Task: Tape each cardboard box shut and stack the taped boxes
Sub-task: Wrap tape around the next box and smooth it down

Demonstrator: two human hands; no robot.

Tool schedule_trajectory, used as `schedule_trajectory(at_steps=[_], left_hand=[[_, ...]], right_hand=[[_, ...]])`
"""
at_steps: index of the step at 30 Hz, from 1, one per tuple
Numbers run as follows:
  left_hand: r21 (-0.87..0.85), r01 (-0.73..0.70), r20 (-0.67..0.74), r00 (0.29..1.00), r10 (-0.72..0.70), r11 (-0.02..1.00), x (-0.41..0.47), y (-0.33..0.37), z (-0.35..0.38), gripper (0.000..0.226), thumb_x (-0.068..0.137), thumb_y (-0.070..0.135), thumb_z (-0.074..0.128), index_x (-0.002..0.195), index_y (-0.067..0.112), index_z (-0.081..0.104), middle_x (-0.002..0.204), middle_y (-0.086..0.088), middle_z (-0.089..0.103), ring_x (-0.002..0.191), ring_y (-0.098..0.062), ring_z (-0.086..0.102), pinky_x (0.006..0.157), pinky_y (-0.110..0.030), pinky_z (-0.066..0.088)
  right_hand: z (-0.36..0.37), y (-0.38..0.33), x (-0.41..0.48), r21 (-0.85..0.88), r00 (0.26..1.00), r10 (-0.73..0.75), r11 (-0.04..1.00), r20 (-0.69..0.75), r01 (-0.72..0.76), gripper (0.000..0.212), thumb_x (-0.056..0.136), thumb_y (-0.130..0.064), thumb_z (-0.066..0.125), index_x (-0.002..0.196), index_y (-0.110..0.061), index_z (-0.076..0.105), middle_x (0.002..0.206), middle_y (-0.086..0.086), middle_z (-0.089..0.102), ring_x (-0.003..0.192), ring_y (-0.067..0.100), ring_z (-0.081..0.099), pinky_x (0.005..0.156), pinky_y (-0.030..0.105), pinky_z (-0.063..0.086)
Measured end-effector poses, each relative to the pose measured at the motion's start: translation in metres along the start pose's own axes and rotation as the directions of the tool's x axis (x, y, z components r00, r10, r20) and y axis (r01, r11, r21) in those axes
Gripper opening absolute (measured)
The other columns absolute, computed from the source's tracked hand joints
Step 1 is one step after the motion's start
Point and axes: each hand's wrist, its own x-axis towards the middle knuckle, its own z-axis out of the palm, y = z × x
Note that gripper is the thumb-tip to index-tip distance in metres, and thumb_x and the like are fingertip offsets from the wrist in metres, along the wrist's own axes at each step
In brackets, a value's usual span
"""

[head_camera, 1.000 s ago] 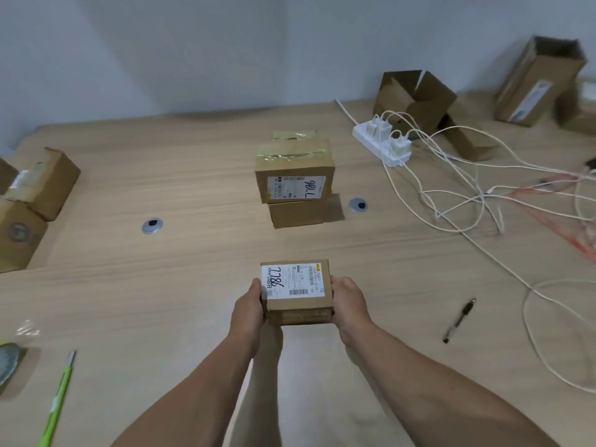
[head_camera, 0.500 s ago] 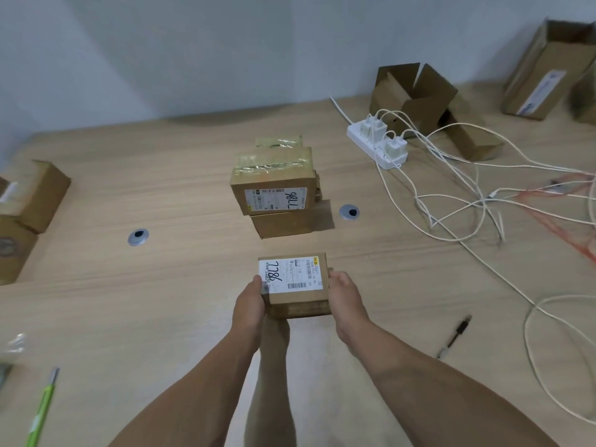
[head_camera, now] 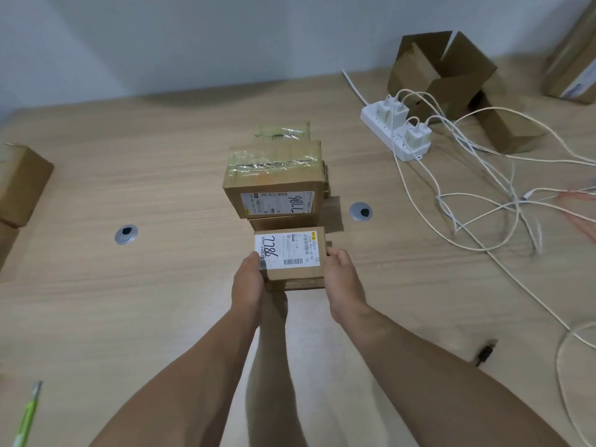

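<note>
I hold a small cardboard box with a white label marked 7786 between both hands, above the table. My left hand grips its left side and my right hand grips its right side. Just beyond it stands a stack of taped boxes; the top one carries clear tape and a label facing me. The held box overlaps the stack's lower box in view.
A white power strip with chargers and tangled cables fills the right side. Open boxes stand at the back right, more boxes at the left edge. A green cutter lies front left, a pen front right.
Both hands have carried the small box forward, from the table's middle up to the stack of taped boxes. The view has tilted downward and closer.
</note>
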Motion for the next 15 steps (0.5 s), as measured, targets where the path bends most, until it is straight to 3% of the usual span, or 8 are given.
schedule_trajectory(at_steps=[5,9,13,15], left_hand=[[0.018,-0.034,-0.039,0.999,0.035,0.999,0.006,0.007,0.005,0.038,0.094,0.050,0.035,0.108,0.034,0.066,0.106,0.010,0.073,0.108,-0.012,0.064,0.105,-0.044,0.047],[0.040,-0.060,-0.003,0.998,0.060,0.997,0.006,0.012,0.004,0.041,0.092,0.053,0.034,0.112,0.035,0.066,0.110,0.010,0.073,0.110,-0.012,0.064,0.106,-0.043,0.046],[0.056,-0.066,0.090,0.994,0.060,0.996,0.003,0.015,-0.002,0.047,0.087,0.056,0.036,0.120,0.036,0.064,0.120,0.010,0.071,0.119,-0.013,0.060,0.109,-0.039,0.042],[0.078,-0.078,0.109,0.992,0.070,0.994,-0.002,0.016,-0.005,0.049,0.087,0.055,0.036,0.122,0.035,0.063,0.122,0.010,0.069,0.120,-0.010,0.058,0.100,-0.032,0.043]], right_hand=[[0.006,-0.012,0.012,0.016,1.000,-0.006,1.000,0.009,0.006,0.025,0.094,-0.051,0.037,0.108,-0.048,0.058,0.094,-0.019,0.072,0.090,0.009,0.067,0.071,0.029,0.053],[0.005,-0.014,0.012,0.062,0.999,-0.017,0.998,0.027,0.016,0.019,0.100,-0.045,0.042,0.112,-0.047,0.056,0.098,-0.018,0.071,0.092,0.005,0.065,0.063,0.020,0.044],[0.015,-0.001,0.012,0.056,0.994,-0.051,0.997,0.093,0.046,0.021,0.090,-0.064,0.036,0.105,-0.074,0.047,0.107,-0.026,0.069,0.105,0.004,0.064,0.086,0.032,0.053],[0.019,0.002,0.008,0.074,0.993,-0.061,0.996,0.103,0.053,0.025,0.090,-0.066,0.035,0.108,-0.079,0.045,0.113,-0.028,0.067,0.110,0.002,0.061,0.093,0.034,0.051]])
